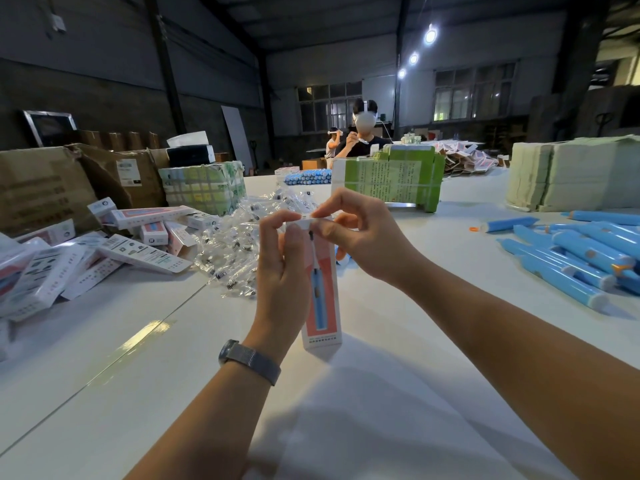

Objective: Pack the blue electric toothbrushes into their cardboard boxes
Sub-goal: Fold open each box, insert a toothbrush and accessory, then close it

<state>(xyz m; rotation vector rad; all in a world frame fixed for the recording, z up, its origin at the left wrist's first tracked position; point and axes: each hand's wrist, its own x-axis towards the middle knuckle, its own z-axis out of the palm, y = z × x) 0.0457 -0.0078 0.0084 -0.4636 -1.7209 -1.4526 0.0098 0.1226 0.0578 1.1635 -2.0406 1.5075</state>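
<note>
Two hands on one toothbrush box (320,299), held upright near the middle of the white table (398,393), bottom end close to or resting on the surface; can't tell which.

Left hand (282,268) is wrapped round the box body from the left side, fingers curled over its upper part. Looks like it's there to keep the box vertical and stop it twisting. Right hand (353,226) pinches the white top flap (306,223) between thumb and fingertips, right at the box mouth. My read: tucking the flap to close it. Box front is printed with a blue brush on pink; whether a real brush is already inside, can't tell, the mouth is hidden by fingers.

Supply layout makes sense for the job:
- loose blue electric toothbrushes (568,258) piled along the right edge, within right-hand reach
- finished or flat boxes (104,244) heaped toward the left edge
- clear-bagged brush heads (239,237) in a pile just behind the hands
- more blue brushes (306,176) stacked at the far side, beside a green carton bundle (388,180)

Wristband (249,362) on the left wrist. Another person (362,140) works at the far edge.

Risk: flap creasing if pushed in off-square; left grip needs to hold while the tab goes in.
</note>
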